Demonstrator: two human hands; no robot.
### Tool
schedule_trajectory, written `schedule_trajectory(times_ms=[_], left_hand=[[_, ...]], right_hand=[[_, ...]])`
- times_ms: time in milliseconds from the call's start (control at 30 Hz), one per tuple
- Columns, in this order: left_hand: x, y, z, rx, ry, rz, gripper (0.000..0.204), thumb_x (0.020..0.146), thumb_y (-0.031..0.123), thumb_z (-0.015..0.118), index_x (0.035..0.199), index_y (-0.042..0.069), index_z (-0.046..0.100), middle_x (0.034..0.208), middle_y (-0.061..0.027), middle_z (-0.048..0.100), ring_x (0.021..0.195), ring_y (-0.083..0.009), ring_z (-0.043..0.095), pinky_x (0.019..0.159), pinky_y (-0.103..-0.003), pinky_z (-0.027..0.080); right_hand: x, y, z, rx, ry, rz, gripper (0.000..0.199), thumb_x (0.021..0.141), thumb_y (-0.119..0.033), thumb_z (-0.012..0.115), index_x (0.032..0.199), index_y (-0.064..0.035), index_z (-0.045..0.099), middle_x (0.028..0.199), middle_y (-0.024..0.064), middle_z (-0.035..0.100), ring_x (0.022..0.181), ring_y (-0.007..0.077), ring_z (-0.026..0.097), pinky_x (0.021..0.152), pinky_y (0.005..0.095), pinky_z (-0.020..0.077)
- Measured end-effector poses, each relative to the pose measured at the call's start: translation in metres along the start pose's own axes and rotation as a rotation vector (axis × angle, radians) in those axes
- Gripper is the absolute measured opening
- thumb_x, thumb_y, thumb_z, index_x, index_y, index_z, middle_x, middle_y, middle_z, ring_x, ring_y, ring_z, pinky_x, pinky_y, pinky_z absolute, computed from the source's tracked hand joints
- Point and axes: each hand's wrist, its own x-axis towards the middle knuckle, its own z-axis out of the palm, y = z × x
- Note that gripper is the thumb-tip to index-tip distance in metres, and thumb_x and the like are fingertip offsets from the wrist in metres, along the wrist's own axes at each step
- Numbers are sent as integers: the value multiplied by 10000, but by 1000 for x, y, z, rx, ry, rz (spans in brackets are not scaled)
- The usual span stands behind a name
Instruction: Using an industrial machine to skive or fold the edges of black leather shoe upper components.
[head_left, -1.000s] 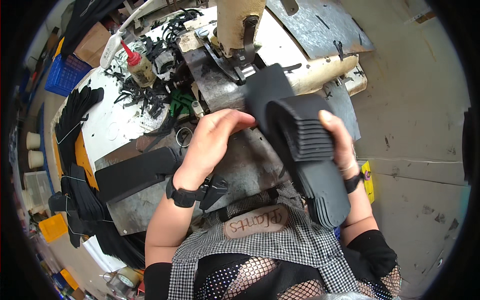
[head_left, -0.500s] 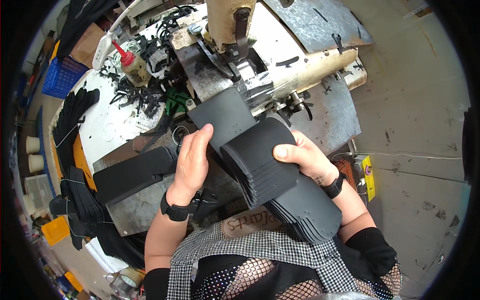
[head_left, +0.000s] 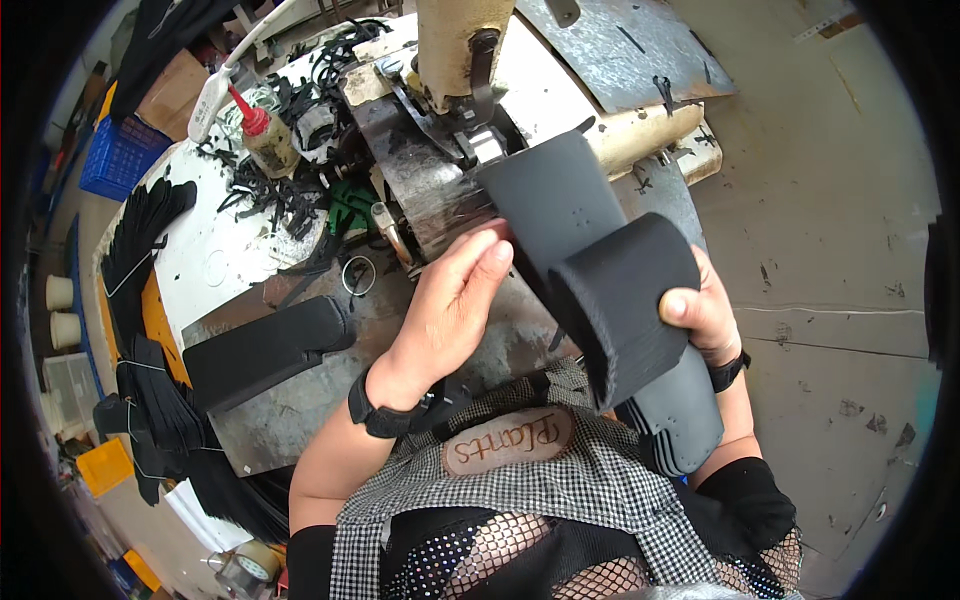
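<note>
1. The stack of black pieces (head_left: 640, 315) is right of centre in the frame, tilted, with one flat end pointing to the upper left and the rounded, layered ends at the lower right.
2. The right hand (head_left: 706, 315) grips this stack at its right edge: the thumb lies on top of the curved upper part, and the other fingers are hidden beneath, so the stack is pinched between them.
3. The left hand (head_left: 440, 305) is near the centre, its visible fingers lying close together and the thumb alongside; their tips reach the left edge of the stack, but whether they pinch it I cannot tell.
4. Each wrist wears a black band.
5. Above the hands, at the upper centre, stands a cream machine (head_left: 462, 60) with a worn metal plate (head_left: 415, 165); the stack's flat end is just beside its working part.
6. A second black stack (head_left: 262, 352) lies left of the left hand, on the metal-covered part of the surface (head_left: 285, 425), with a thin ring (head_left: 358, 276) near its upper right end.
7. Toward the upper left are black scraps (head_left: 285, 205), a red-tipped bottle (head_left: 270, 150) and a blue basket (head_left: 122, 155).
8. Tied black bundles (head_left: 145, 235) run down the left side.
</note>
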Motion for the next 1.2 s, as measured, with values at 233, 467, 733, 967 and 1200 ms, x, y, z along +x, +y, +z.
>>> schedule_trajectory(times_ms=[233, 467, 733, 967, 1200], left_hand=[[-18, 36, 15, -429, 275, 116, 603, 901, -18, 632, 1415, -45, 318, 1293, -165, 542, 1043, -192, 614, 922, -306, 493], [-26, 54, 21, 474, 27, 786, 349, 632, -19, 730, 979, 19, 731, 1012, -115, 700, 879, -272, 657, 735, -342, 569], [-33, 56, 23, 622, -76, 888, 369, 622, 82, 648, 978, 23, 722, 1026, -124, 690, 866, -268, 653, 722, -343, 571], [-33, 54, 20, 518, -29, 759, 295, 707, 18, 711, 1002, 23, 715, 1012, -122, 689, 860, -290, 661, 754, -357, 561], [-27, 42, -6, 551, -27, 533, 554, 890, 351, 641, 1284, -30, 566, 1402, -224, 486, 1375, -407, 366, 1126, -493, 268]], right_hand=[[-3, 25, -8, 62, -145, -51, 478, 724, -299, 806, 1045, 30, 678, 979, 58, 698, 885, 126, 642, 818, 264, 502], [0, 51, -12, 176, -222, 29, 569, 699, -320, 801, 1111, 42, 649, 999, 68, 702, 887, 128, 656, 829, 256, 517], [-6, 65, -18, 206, -240, -6, 523, 702, -272, 799, 1100, 39, 662, 991, 76, 709, 868, 132, 661, 813, 251, 523], [-9, 59, -12, 222, -219, 98, 477, 724, -241, 795, 1081, 48, 669, 972, 73, 710, 850, 133, 663, 801, 253, 527], [0, 34, 3, 33, -397, 40, 278, 824, -189, 766, 1000, 20, 713, 948, 41, 706, 870, 102, 628, 809, 259, 497]])
